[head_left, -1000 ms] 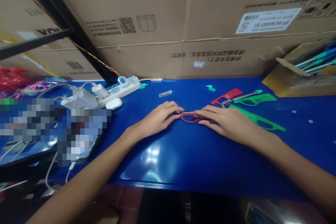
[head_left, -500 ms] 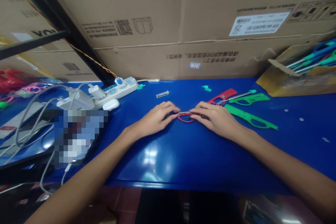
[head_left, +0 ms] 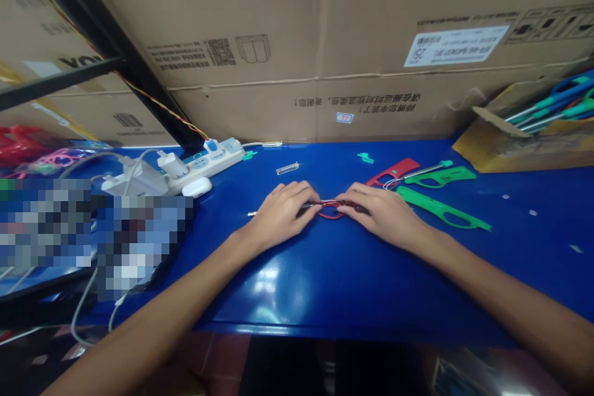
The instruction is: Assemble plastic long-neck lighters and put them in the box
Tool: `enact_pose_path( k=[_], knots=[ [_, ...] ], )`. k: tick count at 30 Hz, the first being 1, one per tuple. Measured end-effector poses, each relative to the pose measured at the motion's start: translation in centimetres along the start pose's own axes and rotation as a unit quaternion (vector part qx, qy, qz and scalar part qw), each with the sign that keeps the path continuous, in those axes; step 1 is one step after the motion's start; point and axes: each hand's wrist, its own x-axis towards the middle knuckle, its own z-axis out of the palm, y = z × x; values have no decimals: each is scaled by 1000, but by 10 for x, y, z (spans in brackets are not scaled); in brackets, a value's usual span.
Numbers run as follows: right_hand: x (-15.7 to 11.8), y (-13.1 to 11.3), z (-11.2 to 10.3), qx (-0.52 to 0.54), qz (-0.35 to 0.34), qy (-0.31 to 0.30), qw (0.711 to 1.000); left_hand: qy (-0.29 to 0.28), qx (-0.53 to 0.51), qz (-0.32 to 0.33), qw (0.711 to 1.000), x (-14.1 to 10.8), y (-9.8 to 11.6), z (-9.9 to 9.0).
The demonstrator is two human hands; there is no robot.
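Both hands hold a red long-nosed lighter (head_left: 331, 215) just above the blue table. Its finger loop shows between the hands, while most of the body is hidden by fingers. My left hand (head_left: 285, 210) is closed around the left part, and a shiny tube tip (head_left: 252, 215) sticks out past it. At the other end, my right hand (head_left: 371, 205) pinches the handle with thumb and fingers. Right of that hand lie a red lighter half (head_left: 399, 168) with a metal tube (head_left: 424, 169) and thin wires, and two green handle shells (head_left: 443, 207).
A cardboard box of lighters (head_left: 520, 142) stands at the back right. Small teal pieces (head_left: 365, 158) and a clear part (head_left: 288, 168) lie behind the hands. To the left are a power strip (head_left: 208, 167) with chargers, cables and blurred-out devices. A large carton (head_left: 315, 43) walls the back.
My left hand has closed further round the lighter, and a dark rod now shows in its grip with the tube tip out to the left. My right hand has barely moved.
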Motion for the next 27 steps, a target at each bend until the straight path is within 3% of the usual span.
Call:
enact_pose_path(
  k=[5,13,27],
  knots=[
    [0,-2,0,-7,0,-1,1000,23,50,-19,998,4,8,4],
    [-1,-4,0,-16,-3,0,1000,25,30,-94,995,7,16,6],
    [-2,-5,1,23,-11,0,1000,25,-12,-89,996,4,14,5]
  ],
)
